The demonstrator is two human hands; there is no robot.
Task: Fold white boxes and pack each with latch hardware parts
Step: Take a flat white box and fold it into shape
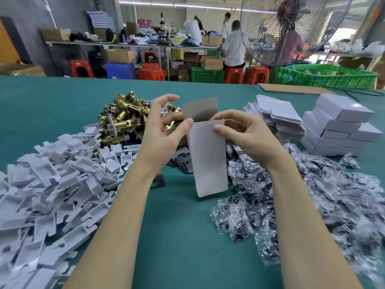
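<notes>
Thumbs of your left hand (166, 132) and right hand (245, 132) pinch the white box (208, 159) near its top; square it before folding the brown flap (200, 110) above.

Inserts (52, 184) left, latches (123, 117) behind, possibly screw bags (302, 195) right, boxes (337, 126) far right.

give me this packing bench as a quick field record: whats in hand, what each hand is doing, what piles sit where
in hand: white cardboard box, held above the table, grey-lined top flap open
left hand: thumb pinches box's upper left edge
right hand: thumb pinches box's upper right edge
left pile: white plastic inserts
behind left hand: brass latch bolts
right pile: clear bags of dark screws
far right: flat white box blanks; stacked closed white boxes
surface: green table cover
</notes>
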